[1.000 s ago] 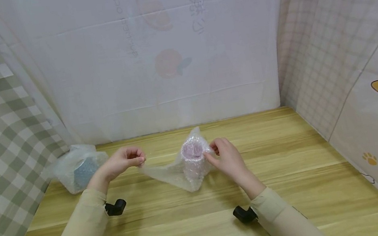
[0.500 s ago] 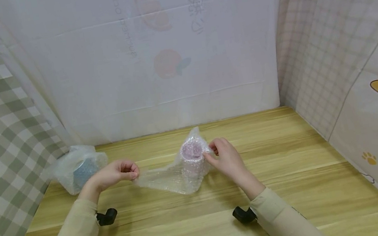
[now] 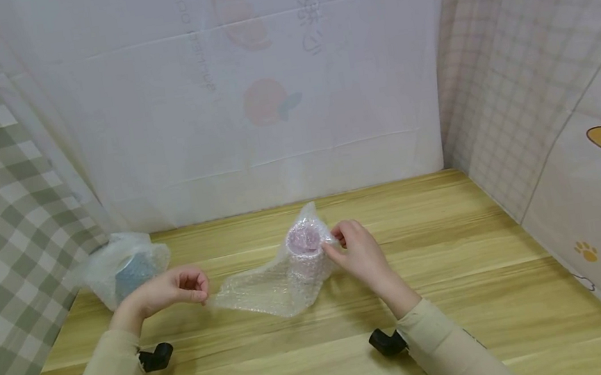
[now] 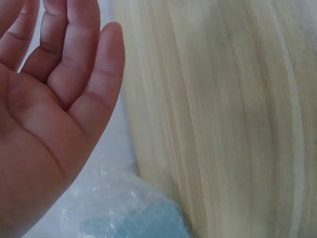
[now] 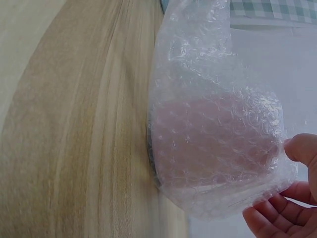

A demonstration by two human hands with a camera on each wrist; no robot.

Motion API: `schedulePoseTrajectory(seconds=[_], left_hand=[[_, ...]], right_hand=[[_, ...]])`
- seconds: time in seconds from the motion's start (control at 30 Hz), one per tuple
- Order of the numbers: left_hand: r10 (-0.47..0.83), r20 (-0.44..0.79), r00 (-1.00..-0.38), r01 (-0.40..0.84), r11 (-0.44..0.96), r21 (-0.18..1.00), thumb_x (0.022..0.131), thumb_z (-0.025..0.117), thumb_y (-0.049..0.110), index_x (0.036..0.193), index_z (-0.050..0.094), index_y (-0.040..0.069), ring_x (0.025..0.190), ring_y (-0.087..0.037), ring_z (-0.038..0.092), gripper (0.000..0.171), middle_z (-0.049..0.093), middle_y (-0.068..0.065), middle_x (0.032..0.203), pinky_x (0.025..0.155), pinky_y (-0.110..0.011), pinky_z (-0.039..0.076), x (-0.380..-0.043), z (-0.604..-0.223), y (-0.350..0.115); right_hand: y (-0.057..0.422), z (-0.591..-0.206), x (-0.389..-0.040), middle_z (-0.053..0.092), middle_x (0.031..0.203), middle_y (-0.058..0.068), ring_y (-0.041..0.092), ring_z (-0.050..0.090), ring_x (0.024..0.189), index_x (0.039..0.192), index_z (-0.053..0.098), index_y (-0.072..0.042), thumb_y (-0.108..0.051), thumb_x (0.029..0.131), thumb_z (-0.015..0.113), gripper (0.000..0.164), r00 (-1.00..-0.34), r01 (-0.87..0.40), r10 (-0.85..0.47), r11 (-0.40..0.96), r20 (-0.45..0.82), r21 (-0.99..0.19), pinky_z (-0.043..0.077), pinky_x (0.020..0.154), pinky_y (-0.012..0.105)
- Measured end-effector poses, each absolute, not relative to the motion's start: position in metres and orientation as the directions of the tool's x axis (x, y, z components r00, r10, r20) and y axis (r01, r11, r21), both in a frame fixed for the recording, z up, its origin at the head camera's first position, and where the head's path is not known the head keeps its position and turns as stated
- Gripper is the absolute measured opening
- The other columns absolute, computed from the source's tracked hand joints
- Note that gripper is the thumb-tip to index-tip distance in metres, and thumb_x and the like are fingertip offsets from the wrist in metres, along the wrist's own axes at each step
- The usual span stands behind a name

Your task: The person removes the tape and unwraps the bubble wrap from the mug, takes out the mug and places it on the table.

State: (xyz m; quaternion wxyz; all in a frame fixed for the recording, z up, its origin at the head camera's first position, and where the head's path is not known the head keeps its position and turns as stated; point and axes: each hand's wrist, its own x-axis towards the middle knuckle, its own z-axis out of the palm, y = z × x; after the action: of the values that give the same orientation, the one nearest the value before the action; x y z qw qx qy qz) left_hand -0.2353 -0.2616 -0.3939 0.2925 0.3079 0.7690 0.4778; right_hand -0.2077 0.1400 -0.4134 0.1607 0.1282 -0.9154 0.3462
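A pale pink cup (image 3: 304,240) stands on the table in bubble wrap (image 3: 269,287), its round mouth facing up and toward the head camera. My right hand (image 3: 361,253) holds the wrap at the cup's rim, thumb on the near side and fingers behind. In the right wrist view the pink cup (image 5: 213,141) shows through the bubbles, with the thumb (image 5: 301,148) at its mouth. My left hand (image 3: 172,289) pinches the far left corner of the loose wrap, which stretches out to that side. The left wrist view shows the left hand (image 4: 54,109) with its fingers bent; its fingertips are partly cropped.
Behind my left hand, a blue object (image 3: 134,274) sits in its own bubble wrap (image 3: 107,258) at the back left. A wooden table (image 3: 468,292) lies below, with a white cloth (image 3: 351,95) behind and checked cloths at both sides. Black camera mounts (image 3: 388,341) stick out from the wrists.
My left hand has moved left and toward me, drawing the loose flap of bubble wrap out wider. The right hand and the cup have stayed nearly in place.
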Motion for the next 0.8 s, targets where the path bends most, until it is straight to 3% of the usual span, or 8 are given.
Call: schedulePoseTrajectory(seconds=[0.2,0.43,0.63,0.8], left_hand=[[0.742,-0.174,-0.647,0.193,0.380,0.905,0.096,0.061,0.005,0.100,0.056,-0.009,0.087,-0.016,0.061,0.016,0.063,-0.007,0.093,0.081,-0.037,0.053,-0.234,-0.393,-0.270],[0.594,-0.186,-0.782,0.166,0.487,0.857,0.098,0.062,0.011,0.108,0.055,-0.011,0.094,-0.025,0.063,0.025,0.063,-0.017,0.098,0.088,-0.039,0.051,-0.234,-0.377,-0.265],[0.462,-0.020,-0.887,0.284,0.578,0.765,0.098,0.064,0.017,0.111,0.065,-0.001,0.095,-0.022,0.064,0.022,0.068,-0.009,0.102,0.085,-0.038,0.052,-0.230,-0.357,-0.231],[0.401,0.165,-0.901,0.406,0.647,0.645,0.096,0.066,0.013,0.115,0.068,0.001,0.098,-0.028,0.065,0.023,0.070,-0.011,0.107,0.090,-0.050,0.050,-0.220,-0.347,-0.191]], right_hand=[[0.140,-0.413,-0.208,0.058,0.093,0.011,0.029,0.058,0.085,0.099,0.061,0.000,-0.021,0.087,0.075,0.028,-0.918,-0.342,-0.123,0.727,0.377,-0.596,0.051,0.076,0.040],[0.140,-0.412,-0.206,0.058,0.095,0.012,0.033,0.059,0.089,0.100,0.061,0.000,-0.021,0.088,0.074,0.028,-0.927,-0.325,-0.116,0.719,0.356,-0.615,0.051,0.078,0.040],[0.139,-0.413,-0.207,0.058,0.096,0.012,0.033,0.059,0.089,0.100,0.061,0.000,-0.021,0.088,0.074,0.028,-0.930,-0.322,-0.119,0.724,0.348,-0.611,0.051,0.078,0.041],[0.139,-0.412,-0.207,0.059,0.097,0.014,0.033,0.059,0.090,0.101,0.061,0.001,-0.021,0.088,0.074,0.029,-0.929,-0.324,-0.117,0.717,0.352,-0.617,0.052,0.079,0.041]])
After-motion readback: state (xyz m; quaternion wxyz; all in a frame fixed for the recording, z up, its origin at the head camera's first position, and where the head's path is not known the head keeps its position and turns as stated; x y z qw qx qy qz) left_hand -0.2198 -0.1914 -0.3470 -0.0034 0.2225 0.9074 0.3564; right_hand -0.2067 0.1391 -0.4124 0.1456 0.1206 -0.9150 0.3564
